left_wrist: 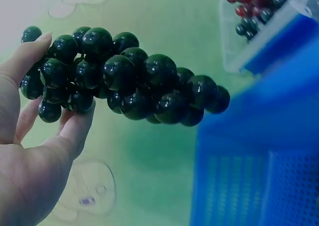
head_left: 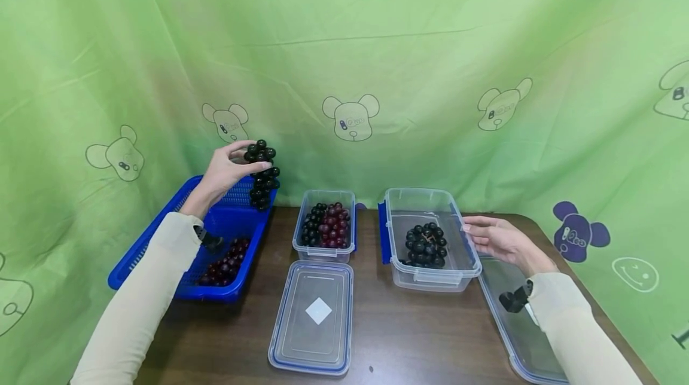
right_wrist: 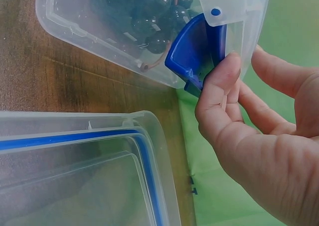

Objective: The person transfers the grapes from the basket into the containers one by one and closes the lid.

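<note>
My left hand [head_left: 218,171] pinches a bunch of black grapes [head_left: 262,185] near its upper end, above the far right corner of a blue basket [head_left: 121,277]. The bunch hangs down in the head view. Dark red grapes [head_left: 228,262] lie inside the basket. At the right, my right hand [head_left: 495,238] grips the side of the larger clear container [head_left: 420,280]; in the right wrist view its bent fingers touch the blue latch [right_wrist: 197,52], thumb near the rim. A black bunch [head_left: 426,244] lies in this container.
A smaller clear container [head_left: 325,255] holds black and red grapes, between basket and larger container. Its blue-edged lid [head_left: 317,337] lies in front. A larger lid [head_left: 519,343] lies flat at the right, partly under my right forearm. A green curtain [head_left: 344,44] hangs behind the wooden table [head_left: 414,337].
</note>
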Demonstrator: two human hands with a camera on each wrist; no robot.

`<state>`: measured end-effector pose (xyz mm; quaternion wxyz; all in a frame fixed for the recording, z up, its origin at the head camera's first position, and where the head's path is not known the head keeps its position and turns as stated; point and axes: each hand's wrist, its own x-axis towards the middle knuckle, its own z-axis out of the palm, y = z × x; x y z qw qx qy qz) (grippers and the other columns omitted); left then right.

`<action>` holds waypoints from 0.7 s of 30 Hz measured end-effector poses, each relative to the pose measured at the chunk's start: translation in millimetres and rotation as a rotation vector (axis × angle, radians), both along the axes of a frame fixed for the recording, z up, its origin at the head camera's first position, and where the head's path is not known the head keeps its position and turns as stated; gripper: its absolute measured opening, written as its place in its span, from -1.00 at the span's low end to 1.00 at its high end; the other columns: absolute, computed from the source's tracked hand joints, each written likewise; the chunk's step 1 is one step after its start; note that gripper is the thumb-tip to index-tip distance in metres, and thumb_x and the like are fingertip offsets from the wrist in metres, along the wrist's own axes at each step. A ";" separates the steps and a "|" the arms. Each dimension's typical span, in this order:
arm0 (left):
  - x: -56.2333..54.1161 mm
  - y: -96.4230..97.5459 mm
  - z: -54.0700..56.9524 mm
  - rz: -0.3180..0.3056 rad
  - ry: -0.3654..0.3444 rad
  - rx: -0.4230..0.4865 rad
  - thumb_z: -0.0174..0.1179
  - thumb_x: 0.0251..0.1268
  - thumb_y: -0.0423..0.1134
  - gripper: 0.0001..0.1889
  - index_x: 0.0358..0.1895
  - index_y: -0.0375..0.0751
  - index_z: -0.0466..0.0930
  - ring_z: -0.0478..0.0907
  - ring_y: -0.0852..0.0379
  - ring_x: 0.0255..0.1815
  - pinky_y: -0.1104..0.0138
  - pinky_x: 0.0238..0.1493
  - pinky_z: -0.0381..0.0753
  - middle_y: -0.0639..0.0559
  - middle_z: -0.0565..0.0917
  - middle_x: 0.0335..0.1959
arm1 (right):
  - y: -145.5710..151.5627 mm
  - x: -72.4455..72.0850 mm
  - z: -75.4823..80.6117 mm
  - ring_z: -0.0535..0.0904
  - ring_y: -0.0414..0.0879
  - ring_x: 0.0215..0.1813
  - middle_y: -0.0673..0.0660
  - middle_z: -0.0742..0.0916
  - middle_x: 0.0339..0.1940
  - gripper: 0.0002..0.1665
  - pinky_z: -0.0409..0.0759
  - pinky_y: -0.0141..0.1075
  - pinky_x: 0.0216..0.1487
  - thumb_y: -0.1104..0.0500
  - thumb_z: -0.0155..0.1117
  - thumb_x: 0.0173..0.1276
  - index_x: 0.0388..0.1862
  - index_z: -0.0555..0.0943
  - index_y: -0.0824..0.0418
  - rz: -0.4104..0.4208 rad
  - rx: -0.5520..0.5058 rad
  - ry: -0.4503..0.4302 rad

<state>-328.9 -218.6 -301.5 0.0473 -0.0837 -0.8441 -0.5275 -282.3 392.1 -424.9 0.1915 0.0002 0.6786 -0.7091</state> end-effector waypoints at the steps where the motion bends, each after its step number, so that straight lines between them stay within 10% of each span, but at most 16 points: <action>1: -0.9 4.6 2.9 -0.006 0.004 -0.002 0.54 0.21 0.07 -0.15 0.56 0.07 0.39 0.47 -0.12 0.33 0.02 0.29 0.53 -0.25 0.45 0.45 | 0.0 0.3 -0.1 0.52 -0.33 -0.38 -0.12 0.75 -0.29 -0.74 0.67 -0.42 -0.19 0.30 0.12 0.64 0.02 0.67 -0.02 -0.001 0.000 -0.002; 10: -11.0 55.0 24.4 -0.067 0.050 0.049 0.59 0.15 -0.02 -0.24 0.45 0.01 0.53 0.58 -0.11 0.26 -0.03 0.35 0.55 -0.23 0.61 0.30 | -0.1 0.2 -0.1 0.72 -0.29 -0.22 -0.08 0.82 -0.23 -0.71 0.73 -0.40 -0.11 0.32 0.11 0.64 0.00 0.69 -0.02 -0.001 -0.039 -0.003; 21: -18.1 133.6 39.4 -0.129 0.136 0.040 0.63 0.08 -0.01 -0.33 0.31 -0.01 0.65 0.72 -0.04 0.07 0.21 0.00 0.70 -0.16 0.78 0.09 | 1.3 1.3 0.5 0.50 -0.34 -0.40 -0.12 0.77 -0.28 -0.71 0.67 -0.42 -0.19 0.32 0.12 0.64 0.01 0.70 -0.03 -0.001 -0.025 0.004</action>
